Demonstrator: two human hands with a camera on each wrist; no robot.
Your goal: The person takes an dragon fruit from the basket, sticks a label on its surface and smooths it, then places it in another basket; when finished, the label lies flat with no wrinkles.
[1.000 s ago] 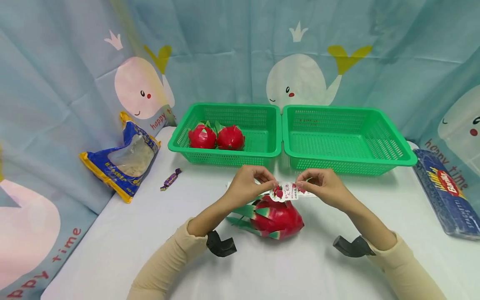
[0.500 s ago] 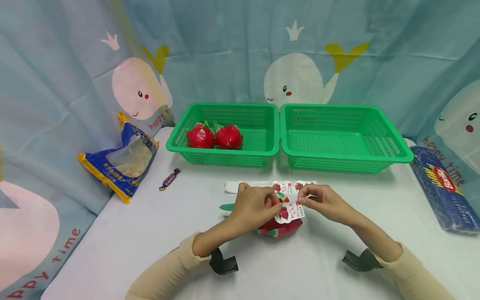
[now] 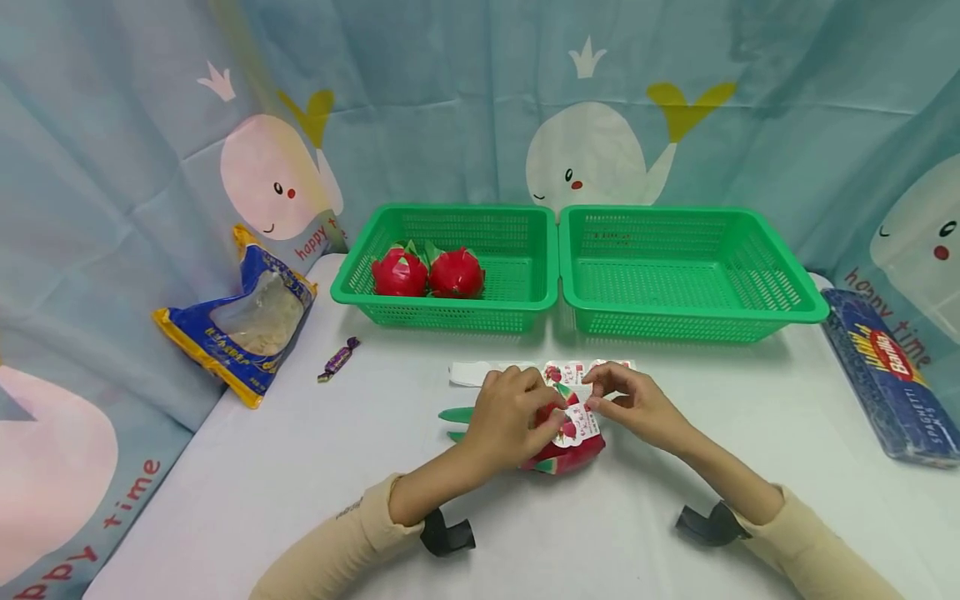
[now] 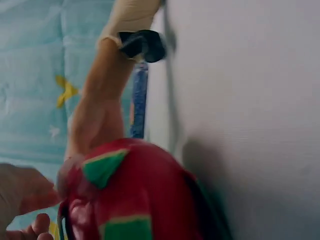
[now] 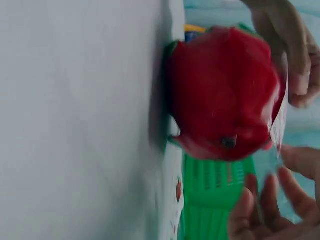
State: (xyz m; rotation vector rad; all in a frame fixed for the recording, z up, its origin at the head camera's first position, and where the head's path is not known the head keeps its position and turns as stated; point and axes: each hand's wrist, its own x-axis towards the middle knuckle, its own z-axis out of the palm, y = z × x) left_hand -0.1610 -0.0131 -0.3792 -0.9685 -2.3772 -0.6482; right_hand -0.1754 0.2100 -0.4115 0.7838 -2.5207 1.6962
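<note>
A red dragon fruit with green-tipped scales (image 3: 573, 458) lies on the white table, its leafy end to the left. On its upper side sits a white sticker (image 3: 583, 427) printed with red fruit. My left hand (image 3: 504, 421) is over the fruit, with its fingertips at the sticker's left edge and partly covering the fruit. At the sticker's upper right edge is my right hand (image 3: 633, 408), thumb and forefinger apart. In the right wrist view the sticker stands along one side of the dragon fruit (image 5: 225, 95), close to both hands' fingertips.
Behind the fruit lies a white strip of stickers (image 3: 468, 373). Two dragon fruits (image 3: 457, 273) sit in the left green basket (image 3: 450, 314), beside another green basket (image 3: 690, 325). A wrapped candy (image 3: 339, 360) and a blue bag (image 3: 247, 333) are left, a spaghetti pack (image 3: 892, 375) right.
Both hands have come down towards me, bringing the sticker from above the strip onto the dragon fruit. The left fingers have spread over it, and the right fingers have parted from its edge.
</note>
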